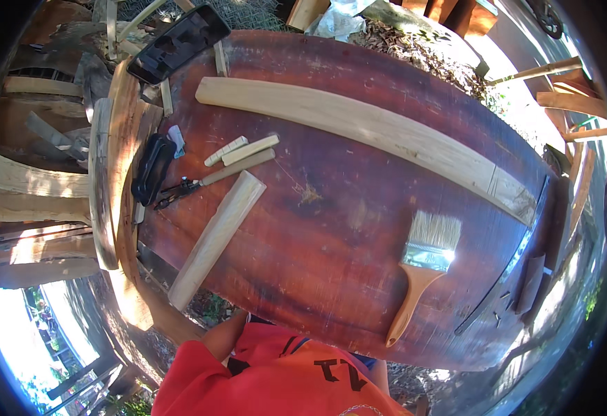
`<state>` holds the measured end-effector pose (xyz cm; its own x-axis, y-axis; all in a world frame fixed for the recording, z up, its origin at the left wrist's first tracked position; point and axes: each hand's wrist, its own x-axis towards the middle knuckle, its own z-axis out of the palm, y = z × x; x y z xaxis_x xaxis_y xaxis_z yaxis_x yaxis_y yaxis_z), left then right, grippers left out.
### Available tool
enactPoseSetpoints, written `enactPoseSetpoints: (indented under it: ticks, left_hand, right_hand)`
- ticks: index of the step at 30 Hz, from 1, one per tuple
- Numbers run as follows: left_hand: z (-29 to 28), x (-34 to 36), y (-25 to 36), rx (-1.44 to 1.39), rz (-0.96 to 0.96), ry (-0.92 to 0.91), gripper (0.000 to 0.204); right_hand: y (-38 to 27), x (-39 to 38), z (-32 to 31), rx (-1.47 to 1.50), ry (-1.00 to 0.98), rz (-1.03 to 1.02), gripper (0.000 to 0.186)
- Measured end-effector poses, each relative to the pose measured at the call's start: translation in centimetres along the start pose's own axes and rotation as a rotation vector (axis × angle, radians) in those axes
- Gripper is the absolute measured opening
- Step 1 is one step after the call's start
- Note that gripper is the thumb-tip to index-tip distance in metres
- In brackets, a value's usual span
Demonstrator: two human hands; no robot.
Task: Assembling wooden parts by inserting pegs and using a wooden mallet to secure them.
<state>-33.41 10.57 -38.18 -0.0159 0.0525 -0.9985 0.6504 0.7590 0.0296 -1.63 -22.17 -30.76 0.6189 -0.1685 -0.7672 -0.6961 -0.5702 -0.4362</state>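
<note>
Neither of my hands shows in the head view; only my red shirt [262,381] and a bit of bare arm [221,336] appear at the lower edge. In front of me lies a dark red-brown wooden tabletop [338,229]. On its right part lies a wide paintbrush [425,267] with pale bristles and an orange wooden handle pointing toward me. A long, slightly curved pale wooden slat [366,128] runs across the far side. A shorter pale slat [217,239] lies at the left, overhanging the near edge.
Two small pale sticks [248,149] and a wooden-handled tool [213,177] lie at the left, beside a black case [152,166]. A black tray [178,41] sits at the far left corner. Wood shavings [421,52] pile up behind. A dark metal strip [504,270] lines the right edge.
</note>
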Motion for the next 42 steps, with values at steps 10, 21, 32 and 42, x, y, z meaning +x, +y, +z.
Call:
enactPoseSetpoints:
  ticks: [10,21,32,42]
  left_hand:
    - [-2.0,1.4,-0.4,0.052,-0.046,-0.083,0.061]
    - [-6.5,7.0,1.7,0.176,-0.106,-0.487,0.065]
    - [0.5,-10.0,14.0,0.456,0.769,-0.196,0.086]
    - [5.9,-25.9,14.7,1.117,1.363,-0.606,0.049]
  right_hand:
    - [-1.8,1.4,1.6,0.03,-0.092,0.025,0.042]
    - [0.6,0.9,4.9,0.216,-0.131,-0.01,0.046]
    - [-0.6,-5.4,2.4,0.598,-0.09,-0.036,0.051]
    - [-6.2,-16.1,2.0,0.035,0.231,-0.785,0.04]
